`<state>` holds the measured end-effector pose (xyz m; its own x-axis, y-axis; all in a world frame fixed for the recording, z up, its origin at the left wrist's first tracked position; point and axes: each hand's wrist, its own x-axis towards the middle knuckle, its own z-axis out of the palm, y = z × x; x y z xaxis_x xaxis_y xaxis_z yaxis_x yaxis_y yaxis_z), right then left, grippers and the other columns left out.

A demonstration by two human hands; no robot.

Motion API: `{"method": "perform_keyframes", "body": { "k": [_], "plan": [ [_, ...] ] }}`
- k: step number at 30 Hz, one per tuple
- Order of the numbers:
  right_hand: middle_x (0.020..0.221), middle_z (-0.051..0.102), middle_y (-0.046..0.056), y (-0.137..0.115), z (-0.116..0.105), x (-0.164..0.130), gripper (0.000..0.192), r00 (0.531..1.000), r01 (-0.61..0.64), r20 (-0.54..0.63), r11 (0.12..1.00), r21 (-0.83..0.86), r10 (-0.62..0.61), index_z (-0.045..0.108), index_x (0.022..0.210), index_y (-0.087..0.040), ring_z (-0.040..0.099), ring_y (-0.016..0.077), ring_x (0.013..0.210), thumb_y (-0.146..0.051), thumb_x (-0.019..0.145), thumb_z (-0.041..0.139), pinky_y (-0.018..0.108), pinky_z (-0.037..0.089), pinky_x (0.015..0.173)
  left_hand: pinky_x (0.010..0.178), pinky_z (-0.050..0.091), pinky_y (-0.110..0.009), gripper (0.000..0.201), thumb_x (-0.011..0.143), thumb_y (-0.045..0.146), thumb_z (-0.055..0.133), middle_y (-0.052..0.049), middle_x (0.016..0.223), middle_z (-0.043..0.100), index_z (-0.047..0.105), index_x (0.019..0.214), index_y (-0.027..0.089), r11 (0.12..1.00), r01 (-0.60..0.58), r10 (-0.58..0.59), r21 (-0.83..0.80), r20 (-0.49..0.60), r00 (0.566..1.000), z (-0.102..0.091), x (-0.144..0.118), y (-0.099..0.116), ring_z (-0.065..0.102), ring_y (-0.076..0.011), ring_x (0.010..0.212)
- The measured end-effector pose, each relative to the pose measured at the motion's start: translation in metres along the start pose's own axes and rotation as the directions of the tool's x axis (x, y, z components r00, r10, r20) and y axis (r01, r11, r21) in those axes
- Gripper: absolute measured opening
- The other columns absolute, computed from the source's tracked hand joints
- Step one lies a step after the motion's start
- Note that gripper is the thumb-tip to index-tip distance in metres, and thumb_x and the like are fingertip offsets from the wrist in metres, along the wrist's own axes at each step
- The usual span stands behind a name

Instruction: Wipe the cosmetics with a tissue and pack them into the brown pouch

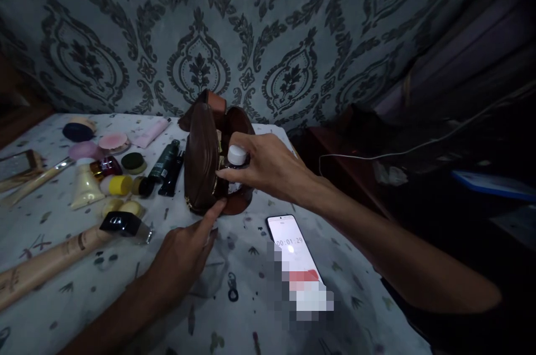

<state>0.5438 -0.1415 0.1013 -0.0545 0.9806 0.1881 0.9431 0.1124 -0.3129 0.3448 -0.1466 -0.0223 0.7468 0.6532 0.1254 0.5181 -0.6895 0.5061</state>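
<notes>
Brown bag (199, 162) stands unzipped toward the far middle of the surface (184, 316). The right hand (268, 165) pinches a white-capped bottle (237, 155) at the bag's opening, seemingly partly inside; the left hand (180, 254) extends a finger against its near edge, any pinch unclear. Cosmetics (119, 185) lie outside, to the left.

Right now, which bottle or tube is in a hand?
The white-capped bottle, gripped by the right hand at the bag; those left of the bag rest unheld on the cloth.
</notes>
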Motion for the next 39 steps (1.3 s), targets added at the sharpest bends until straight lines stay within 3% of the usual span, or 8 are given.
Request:
{"method": "perform_keyframes", "body": {
  "k": [8,11,15,17,22,28,34,39],
  "plan": [
    [0.092,0.071,0.007,-0.002,0.009,0.020,0.038,0.981,-0.031,0.179,0.965,-0.259,0.080,0.066,0.102,-0.018,0.065,0.0236,0.085,-0.049,0.081,0.070,0.026,0.036,0.060,0.065,0.053,-0.028,0.055,0.096,0.023,0.037,-0.007,0.104,0.075,0.032,0.151,0.028,0.995,-0.058,0.055,-0.081,-0.034,0.998,0.000,-0.001,-0.007,0.072,-0.0202,0.071],
    [0.099,0.072,0.010,-0.002,0.014,0.024,0.039,0.968,-0.019,0.231,0.944,-0.328,0.100,0.066,0.104,-0.018,0.067,0.0269,0.093,-0.050,0.081,0.070,0.028,0.043,0.066,0.059,0.051,-0.025,0.054,0.095,0.023,0.038,-0.005,0.088,0.075,0.035,0.149,0.026,0.994,-0.048,0.045,-0.099,-0.029,0.999,-0.001,-0.001,-0.005,0.067,-0.0175,0.059],
    [0.099,0.073,0.014,-0.003,0.023,0.020,0.032,0.969,0.121,0.248,0.899,-0.420,-0.015,0.064,0.109,-0.015,0.068,0.0291,0.098,-0.033,0.083,0.070,0.030,0.046,0.071,0.053,0.046,-0.022,0.053,0.095,0.024,0.036,0.001,0.064,0.066,0.038,0.148,0.022,0.995,-0.030,0.028,-0.095,-0.025,0.999,-0.001,0.000,-0.003,0.060,-0.0155,0.049],
    [0.096,0.073,0.016,-0.003,0.028,0.017,0.031,0.969,0.133,0.246,0.884,-0.447,-0.022,0.062,0.111,-0.012,0.069,0.0305,0.097,-0.027,0.085,0.068,0.032,0.047,0.070,0.051,0.044,-0.021,0.052,0.095,0.024,0.036,0.003,0.060,0.063,0.038,0.147,0.022,0.995,-0.026,0.024,-0.095,-0.019,1.000,-0.001,-0.001,-0.003,0.058,-0.0145,0.046],
    [0.089,0.074,0.017,0.000,0.032,0.014,0.030,0.982,0.051,0.183,0.885,-0.463,0.040,0.062,0.107,-0.011,0.071,0.0314,0.093,-0.033,0.087,0.066,0.032,0.048,0.068,0.050,0.042,-0.020,0.054,0.095,0.025,0.035,0.005,0.056,0.058,0.034,0.149,0.024,0.993,-0.028,0.026,-0.115,-0.018,0.999,0.001,-0.001,-0.004,0.055,-0.0138,0.044],
    [0.098,0.073,0.014,0.001,0.029,0.017,0.036,0.983,0.040,0.179,0.916,-0.399,0.035,0.061,0.113,-0.015,0.070,0.0302,0.096,-0.040,0.087,0.065,0.031,0.048,0.072,0.051,0.042,-0.020,0.054,0.095,0.026,0.035,0.005,0.058,0.058,0.034,0.149,0.024,0.993,0.012,-0.010,-0.116,0.011,1.000,0.002,-0.001,-0.004,0.060,-0.0149,0.048],
    [0.090,0.073,0.015,-0.002,0.035,0.012,0.026,0.978,0.099,0.210,0.909,-0.404,-0.012,0.064,0.105,-0.013,0.070,0.0300,0.094,-0.032,0.087,0.065,0.031,0.047,0.069,0.052,0.042,-0.020,0.057,0.094,0.024,0.037,0.004,0.061,0.060,0.032,0.150,0.024,0.992,0.018,-0.015,-0.123,0.023,1.000,0.003,-0.001,-0.006,0.061,-0.0150,0.051],
    [0.094,0.073,0.012,0.005,0.026,0.018,0.021,0.953,0.172,0.297,0.908,-0.382,-0.055,0.068,0.101,-0.016,0.068,0.0290,0.099,-0.030,0.085,0.066,0.031,0.046,0.072,0.050,0.041,-0.021,0.056,0.095,0.025,0.034,0.005,0.058,0.058,0.029,0.151,0.026,0.994,0.004,-0.002,-0.110,0.020,1.000,0.004,-0.001,-0.006,0.058,-0.0150,0.048]
  ]
}}
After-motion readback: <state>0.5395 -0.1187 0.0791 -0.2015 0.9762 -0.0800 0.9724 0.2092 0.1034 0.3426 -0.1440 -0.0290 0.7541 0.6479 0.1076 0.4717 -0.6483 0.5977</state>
